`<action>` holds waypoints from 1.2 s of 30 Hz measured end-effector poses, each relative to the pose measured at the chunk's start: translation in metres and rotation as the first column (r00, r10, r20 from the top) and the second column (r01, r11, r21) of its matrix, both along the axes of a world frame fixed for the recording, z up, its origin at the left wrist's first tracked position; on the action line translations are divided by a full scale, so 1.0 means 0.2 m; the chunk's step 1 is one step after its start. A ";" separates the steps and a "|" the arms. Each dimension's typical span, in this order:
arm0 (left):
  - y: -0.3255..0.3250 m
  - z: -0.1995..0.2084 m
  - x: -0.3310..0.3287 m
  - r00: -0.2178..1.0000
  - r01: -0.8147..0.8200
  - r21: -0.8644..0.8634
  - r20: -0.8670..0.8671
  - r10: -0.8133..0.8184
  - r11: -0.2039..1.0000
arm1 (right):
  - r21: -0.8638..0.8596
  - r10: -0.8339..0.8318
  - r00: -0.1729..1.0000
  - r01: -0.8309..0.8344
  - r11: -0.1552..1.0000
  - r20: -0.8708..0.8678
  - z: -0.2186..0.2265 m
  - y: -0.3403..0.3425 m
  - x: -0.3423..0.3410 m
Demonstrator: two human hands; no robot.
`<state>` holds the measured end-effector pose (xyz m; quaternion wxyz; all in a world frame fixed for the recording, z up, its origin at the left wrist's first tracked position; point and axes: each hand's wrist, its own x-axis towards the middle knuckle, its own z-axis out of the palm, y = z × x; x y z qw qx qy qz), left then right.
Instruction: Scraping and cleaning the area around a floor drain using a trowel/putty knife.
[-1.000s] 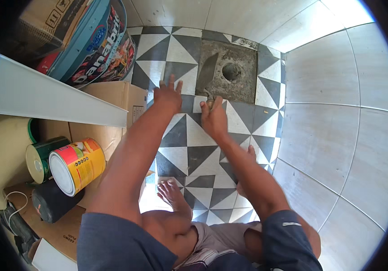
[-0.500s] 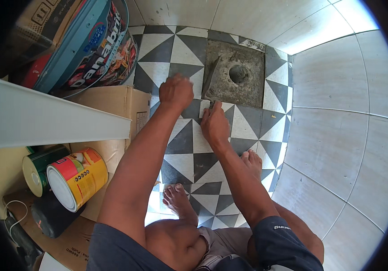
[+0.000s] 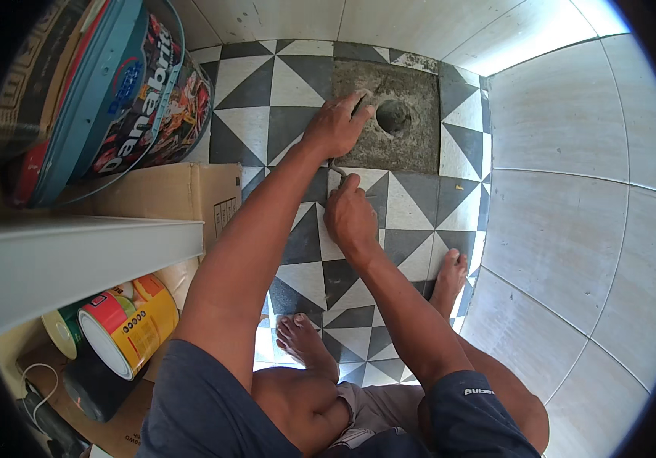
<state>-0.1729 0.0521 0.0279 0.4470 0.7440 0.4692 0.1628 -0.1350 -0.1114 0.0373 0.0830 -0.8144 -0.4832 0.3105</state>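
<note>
My right hand (image 3: 352,217) is wrapped round the handle of a trowel, just in front of a square of rough grey cement (image 3: 416,156) in the floor. The trowel's bent metal neck (image 3: 337,165) shows beyond my fist. Over the left part of that square, my left hand (image 3: 338,127) is closed about the trowel's blade, thumb and forefinger at its far end. Most of the blade is hidden beneath that hand. A round dark hole (image 3: 393,117) opens in the cement, right of my left fingertips.
Black-and-white patterned tiles (image 3: 297,84) surround the cement. Pale wall tiles (image 3: 557,214) rise at right and behind. On the left are a large blue-rimmed bucket (image 3: 152,99), a cardboard box (image 3: 217,195), a white panel (image 3: 99,256) and a yellow-red can (image 3: 133,320). My bare feet (image 3: 450,278) stand on the floor.
My left hand has moved right, from the tiles onto the trowel's blade, which stood uncovered before. The right hand stays on the handle, slightly nearer me. My right foot has shifted right.
</note>
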 end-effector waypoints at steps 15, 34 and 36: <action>-0.04 -0.01 -0.01 0.995 -0.071 0.018 0.077 0.069 0.997 | -0.026 -0.025 0.996 0.023 0.999 -0.081 0.03 -0.02 0.03; 0.05 -0.22 -0.20 0.950 -0.310 0.281 0.107 0.292 0.908 | 0.279 -0.060 0.939 0.161 0.946 -0.338 0.06 -0.01 0.62; 0.02 -0.26 -0.21 0.960 -0.278 0.403 0.084 0.267 0.872 | 0.277 0.011 0.959 0.071 0.958 -0.284 0.14 -0.02 0.66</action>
